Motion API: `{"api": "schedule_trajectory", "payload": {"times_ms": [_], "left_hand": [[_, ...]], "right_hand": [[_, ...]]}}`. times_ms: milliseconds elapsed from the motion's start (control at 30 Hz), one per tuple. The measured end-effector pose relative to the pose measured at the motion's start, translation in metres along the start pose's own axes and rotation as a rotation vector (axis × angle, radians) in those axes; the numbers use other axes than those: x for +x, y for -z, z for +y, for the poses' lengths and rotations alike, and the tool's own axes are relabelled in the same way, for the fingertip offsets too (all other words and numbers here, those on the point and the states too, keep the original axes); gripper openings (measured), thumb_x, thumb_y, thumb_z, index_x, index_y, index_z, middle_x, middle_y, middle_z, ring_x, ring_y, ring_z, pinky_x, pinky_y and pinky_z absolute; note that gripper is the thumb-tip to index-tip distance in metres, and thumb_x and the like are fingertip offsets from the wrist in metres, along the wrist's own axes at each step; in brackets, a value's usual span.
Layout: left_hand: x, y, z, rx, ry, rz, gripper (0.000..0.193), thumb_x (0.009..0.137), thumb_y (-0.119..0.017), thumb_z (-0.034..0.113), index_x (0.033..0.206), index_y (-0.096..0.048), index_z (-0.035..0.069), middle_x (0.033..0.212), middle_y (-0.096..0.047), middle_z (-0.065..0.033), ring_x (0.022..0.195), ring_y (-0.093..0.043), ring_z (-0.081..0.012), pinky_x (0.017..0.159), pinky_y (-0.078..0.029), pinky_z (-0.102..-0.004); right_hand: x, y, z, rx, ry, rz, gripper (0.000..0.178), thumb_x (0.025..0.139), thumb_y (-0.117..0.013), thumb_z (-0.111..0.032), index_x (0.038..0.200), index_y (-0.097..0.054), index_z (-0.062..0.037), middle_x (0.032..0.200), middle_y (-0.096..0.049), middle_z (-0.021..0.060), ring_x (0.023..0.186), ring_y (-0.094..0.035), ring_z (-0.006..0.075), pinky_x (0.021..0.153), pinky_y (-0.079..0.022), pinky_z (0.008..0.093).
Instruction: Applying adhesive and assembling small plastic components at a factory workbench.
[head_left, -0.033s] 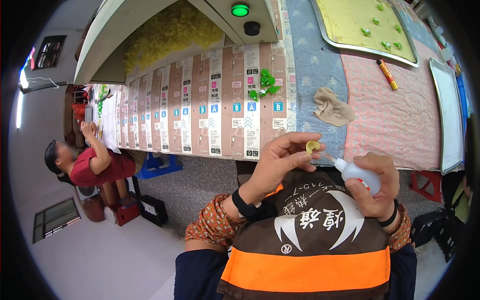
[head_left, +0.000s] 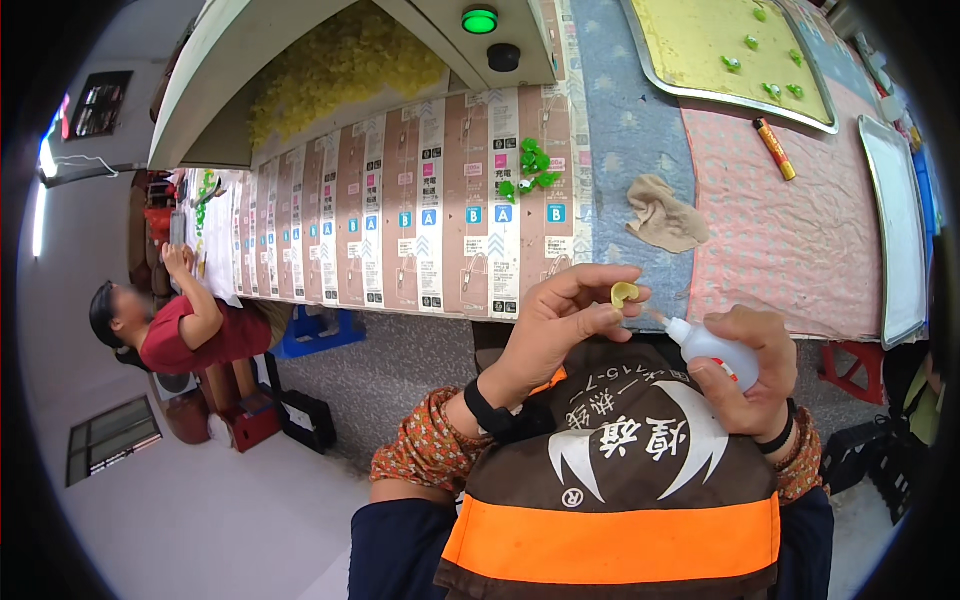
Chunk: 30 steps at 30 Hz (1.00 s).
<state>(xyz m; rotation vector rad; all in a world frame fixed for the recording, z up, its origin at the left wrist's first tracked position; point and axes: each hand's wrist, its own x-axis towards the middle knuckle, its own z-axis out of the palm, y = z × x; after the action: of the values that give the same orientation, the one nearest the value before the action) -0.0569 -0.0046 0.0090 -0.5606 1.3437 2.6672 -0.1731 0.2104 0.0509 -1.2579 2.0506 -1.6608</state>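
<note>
Far to the left we see a person in a red shirt (head_left: 185, 335) sitting at the long table (head_left: 640, 130). Nothing has moved since the picture just before; our hands are in the same spots. Our left hand (head_left: 555, 325) pinches a small yellow piece (head_left: 624, 292) tight between thumb and fingers, near the table's edge. Just to its right, our right hand (head_left: 755, 370) is wrapped around a small white squeeze bottle (head_left: 712, 350), its tip pointing at the piece, close but not touching. So we think the drop is not on yet. Farther off lie green pieces (head_left: 528, 170), a tan cloth (head_left: 665, 215) and a tray (head_left: 700, 95).
</note>
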Motion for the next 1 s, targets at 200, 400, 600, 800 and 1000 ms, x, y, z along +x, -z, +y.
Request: {"api": "schedule_trajectory", "payload": {"times_ms": [200, 400, 600, 800, 1000], "left_hand": [[0.000, 0.005, -0.005, 0.023, -0.101, -0.045, 0.038, 0.094, -0.062, 0.007, 0.132, -0.056, 0.002, 0.122, -0.065, -0.0148, 0.109, -0.064, -0.0194, 0.085, -0.058, -0.0302], [0.001, 0.006, -0.012, -0.075, -0.098, -0.013, 0.040, 0.091, -0.064, 0.005, 0.131, -0.055, 0.001, 0.120, -0.065, -0.0195, 0.104, -0.067, -0.0239, 0.080, -0.060, -0.0327], [0.002, 0.010, -0.020, -0.218, -0.090, -0.037, 0.044, 0.092, -0.066, 0.012, 0.134, -0.054, 0.006, 0.123, -0.064, -0.0188, 0.107, -0.065, -0.0252, 0.079, -0.059, -0.0338], [0.002, 0.007, -0.022, -0.277, -0.066, -0.062, 0.047, 0.092, -0.068, 0.016, 0.136, -0.053, 0.008, 0.124, -0.064, -0.0172, 0.109, -0.064, -0.0263, 0.079, -0.058, -0.0347], [0.001, 0.007, -0.022, -0.319, -0.054, -0.056, 0.047, 0.092, -0.068, 0.019, 0.136, -0.053, 0.010, 0.124, -0.064, -0.0155, 0.109, -0.064, -0.0266, 0.079, -0.057, -0.0345]], "right_hand": [[0.004, -0.004, 0.002, -0.010, 0.077, -0.013, 0.040, 0.074, -0.080, -0.003, 0.107, -0.059, 0.0010, 0.081, -0.067, 0.0154, 0.062, -0.064, 0.0227, 0.055, -0.048, 0.0314], [0.005, -0.005, 0.000, 0.006, 0.086, -0.004, 0.038, 0.073, -0.081, -0.003, 0.104, -0.060, 0.0019, 0.077, -0.066, 0.0145, 0.059, -0.064, 0.0219, 0.052, -0.047, 0.0302], [0.007, -0.007, 0.000, 0.021, 0.101, 0.001, 0.037, 0.073, -0.081, -0.003, 0.104, -0.060, 0.0024, 0.077, -0.065, 0.0140, 0.059, -0.063, 0.0209, 0.052, -0.047, 0.0297], [0.007, -0.012, 0.003, 0.027, 0.119, 0.014, 0.036, 0.073, -0.081, -0.003, 0.103, -0.061, 0.0030, 0.076, -0.065, 0.0135, 0.058, -0.063, 0.0205, 0.051, -0.047, 0.0295], [0.006, -0.014, 0.004, 0.016, 0.116, 0.017, 0.037, 0.073, -0.081, -0.004, 0.103, -0.061, 0.0029, 0.075, -0.064, 0.0132, 0.057, -0.061, 0.0211, 0.050, -0.046, 0.0300]]}}
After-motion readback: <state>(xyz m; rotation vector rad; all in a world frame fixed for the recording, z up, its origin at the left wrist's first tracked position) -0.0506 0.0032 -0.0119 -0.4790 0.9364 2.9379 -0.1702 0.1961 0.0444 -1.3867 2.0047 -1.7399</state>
